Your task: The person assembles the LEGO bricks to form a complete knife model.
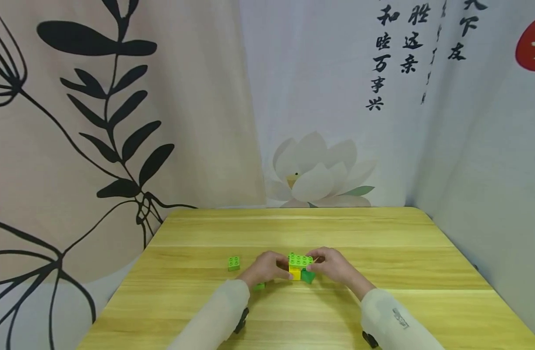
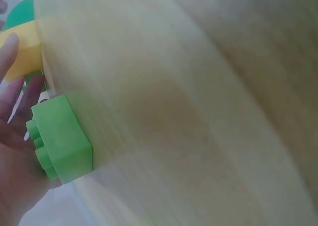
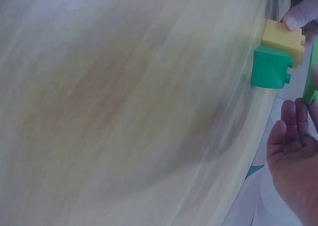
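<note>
My left hand (image 1: 268,266) grips a yellow toy building brick (image 1: 295,273) standing on the table, thumb against its side in the left wrist view. Beside the yellow brick sits a dark green brick (image 3: 271,69) with a curved side. My right hand (image 1: 332,265) pinches a light green brick (image 1: 300,261), wide and studded, at its right end. In the right wrist view a gap shows between that light green brick and the studs of the yellow and dark green ones. Fingers partly cover the bricks in every view.
A small light green brick (image 1: 234,263) lies left of my left hand on the wooden table (image 1: 197,311). Another light green brick (image 2: 64,139) is close by the left wrist, mostly hidden from the head view. A printed curtain (image 1: 206,121) hangs behind the table.
</note>
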Demonstrator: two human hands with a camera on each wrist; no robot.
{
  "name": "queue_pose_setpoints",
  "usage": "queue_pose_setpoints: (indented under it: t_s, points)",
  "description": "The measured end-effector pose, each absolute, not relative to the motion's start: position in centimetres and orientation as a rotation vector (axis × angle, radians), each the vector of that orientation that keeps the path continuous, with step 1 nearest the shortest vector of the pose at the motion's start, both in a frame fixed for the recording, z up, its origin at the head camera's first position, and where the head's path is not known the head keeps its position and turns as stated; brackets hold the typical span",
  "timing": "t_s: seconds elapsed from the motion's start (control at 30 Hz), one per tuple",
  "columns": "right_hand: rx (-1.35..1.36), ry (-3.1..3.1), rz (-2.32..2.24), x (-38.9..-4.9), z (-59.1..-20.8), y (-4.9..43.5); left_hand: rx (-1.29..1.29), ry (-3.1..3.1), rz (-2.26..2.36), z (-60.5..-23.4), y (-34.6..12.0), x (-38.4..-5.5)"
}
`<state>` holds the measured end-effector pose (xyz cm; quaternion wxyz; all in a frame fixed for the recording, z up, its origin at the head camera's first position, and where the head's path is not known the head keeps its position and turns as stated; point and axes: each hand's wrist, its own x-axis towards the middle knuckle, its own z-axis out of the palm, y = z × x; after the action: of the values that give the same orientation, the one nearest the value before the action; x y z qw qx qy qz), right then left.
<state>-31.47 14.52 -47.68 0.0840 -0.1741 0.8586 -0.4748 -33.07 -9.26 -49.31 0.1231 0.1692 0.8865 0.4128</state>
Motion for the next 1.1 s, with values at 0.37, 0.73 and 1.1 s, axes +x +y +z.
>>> queue_pose_setpoints:
  t_s: [0.37, 0.73, 1.1]
  points:
    - [-0.552, 2.535, -1.4, -31.9, -48.1, 13.7, 0.48, 2.589, 1.183, -49.2, -9.2, -33.2]
    - [-0.573, 2.528, -1.387, -31.8, -47.7, 13.1, 0.5, 2.612, 1.134, -49.7, -9.3, -33.5]
    - [-0.608, 2.552, -1.329, -32.0, -47.7, 12.8, 0.518, 2.529, 1.234, -48.9, -10.1, -33.0]
